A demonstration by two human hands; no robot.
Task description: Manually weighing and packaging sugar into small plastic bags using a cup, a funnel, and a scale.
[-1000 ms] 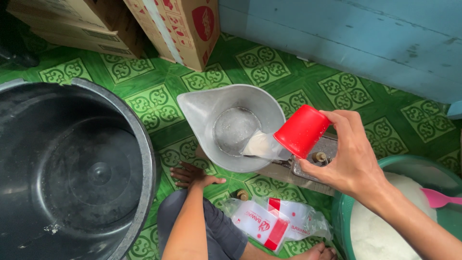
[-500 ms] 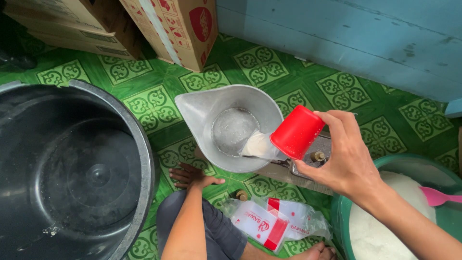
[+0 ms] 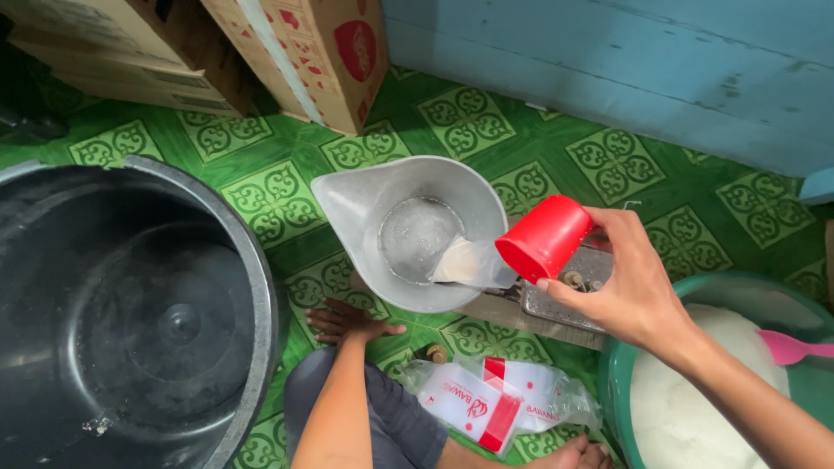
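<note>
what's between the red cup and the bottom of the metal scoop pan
In the head view, a stream of white grains pours from the tilted red cup into the metal scoop pan.

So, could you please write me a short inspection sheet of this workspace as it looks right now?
Surface: green patterned floor mat, partly covered.
Job's things: red cup tipped, white grains pouring into metal scale pan; green basin of white grains, pink scoop in it.
Clutter: plastic bag, black tub, cardboard boxes.
Grippers: right hand fingers hold the cup; left hand resting on the floor.
Cables: nothing seen.
Surroundings: blue wooden wall.
</note>
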